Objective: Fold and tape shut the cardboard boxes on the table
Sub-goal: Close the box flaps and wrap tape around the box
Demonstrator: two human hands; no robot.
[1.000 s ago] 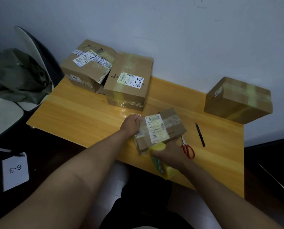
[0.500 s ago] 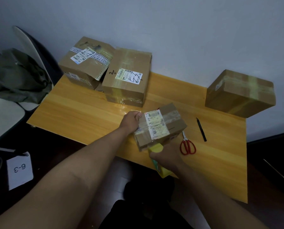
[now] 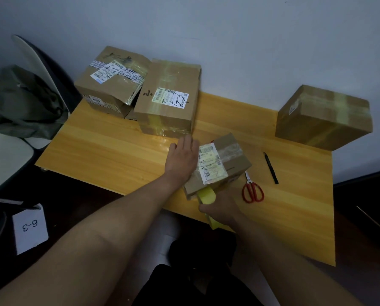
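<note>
A small cardboard box (image 3: 229,160) with white shipping labels and clear tape on top lies near the front edge of the wooden table (image 3: 109,151). My left hand (image 3: 181,160) lies flat against the box's left side with straight fingers. My right hand (image 3: 220,208) grips a yellow tape roll (image 3: 206,194) pressed against the box's near face at the table edge. Part of the roll is hidden under the hand.
Two taped boxes (image 3: 169,100) (image 3: 109,80) stand at the back left, a third taped box (image 3: 324,115) at the back right. Red scissors (image 3: 252,191) and a black pen (image 3: 271,167) lie right of the small box. A chair with a green bag (image 3: 21,102) is on the left.
My left hand has opened from a curled grip on the box's left edge to lying flat against it. The right hand with the tape roll stays at the box's near face.
</note>
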